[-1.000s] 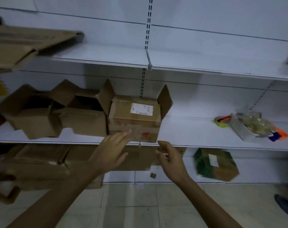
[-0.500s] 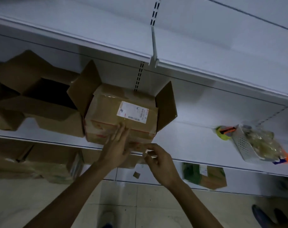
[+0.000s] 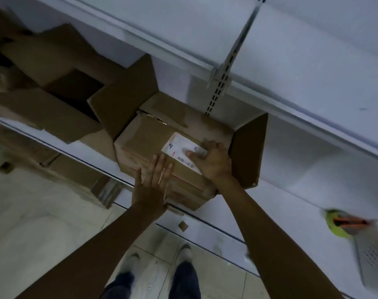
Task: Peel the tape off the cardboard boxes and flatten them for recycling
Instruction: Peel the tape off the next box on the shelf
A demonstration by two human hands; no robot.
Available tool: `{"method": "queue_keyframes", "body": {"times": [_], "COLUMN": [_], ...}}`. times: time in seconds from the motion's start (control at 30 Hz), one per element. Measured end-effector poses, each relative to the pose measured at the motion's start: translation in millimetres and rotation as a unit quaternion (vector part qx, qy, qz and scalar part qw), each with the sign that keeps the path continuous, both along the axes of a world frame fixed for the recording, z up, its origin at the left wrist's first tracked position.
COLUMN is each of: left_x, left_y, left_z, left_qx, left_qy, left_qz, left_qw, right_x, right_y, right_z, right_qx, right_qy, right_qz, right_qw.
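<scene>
Both hands have climbed the one taped brown cardboard box (image 3: 144, 137) at the white metal shelf (image 3: 280, 201) edge. The left hand (image 3: 150, 188) lies flat, fingers straight, on the box's front. The right hand (image 3: 214, 162) curls over the single white label (image 3: 177, 147); I cannot tell whether it grips.

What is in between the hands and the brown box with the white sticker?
Nothing visible. The left hand lies flat on the brown cardboard box at its front edge, and the right hand rests on its white label.

Brown box (image 3: 149, 134), white label (image 3: 179, 151) (red mark).
</scene>
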State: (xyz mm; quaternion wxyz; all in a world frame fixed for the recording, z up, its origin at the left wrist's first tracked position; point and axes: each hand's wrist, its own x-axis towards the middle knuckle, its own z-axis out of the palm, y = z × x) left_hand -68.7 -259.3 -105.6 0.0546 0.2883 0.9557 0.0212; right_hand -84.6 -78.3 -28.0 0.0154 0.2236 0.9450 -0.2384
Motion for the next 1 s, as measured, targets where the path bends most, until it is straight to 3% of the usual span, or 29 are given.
{"method": "queue_keyframes", "body": {"times": [0.1, 0.27, 0.37, 0.43, 0.53, 0.63, 0.8, 1.0], "left_x": [8, 19, 40, 57, 79, 98, 157, 247], "left_y": [9, 23, 19, 14, -7, -30, -62, -108], "left_z": [5, 17, 25, 32, 37, 47, 66, 91], "left_qx": [-0.073, -0.072, 0.059, 0.221, 0.328, 0.392, 0.383, 0.424], "left_qy": [-0.031, -0.053, -0.125, -0.174, -0.138, -0.097, 0.023, 0.061], "left_qz": [0.036, 0.095, 0.128, 0.191, 0.298, 0.316, 0.275, 0.262], "left_qw": [0.996, 0.991, 0.982, 0.940, 0.886, 0.859, 0.881, 0.864], "right_x": [-8, -10, 13, 38, 90, 154, 250, 315], "right_y": [18, 40, 35, 26, 21, 29, 27, -19], "right_z": [-4, -6, 15, 40, 53, 42, 52, 133], "right_qx": [0.014, -0.012, -0.016, 0.084, 0.221, 0.217, 0.245, 0.325], "right_qy": [0.035, -0.018, 0.022, 0.069, 0.167, 0.247, 0.415, 0.552], "right_qz": [0.047, 0.127, 0.182, 0.213, 0.228, 0.254, 0.241, 0.189], "right_qw": [0.998, 0.992, 0.983, 0.971, 0.934, 0.910, 0.843, 0.744]}}
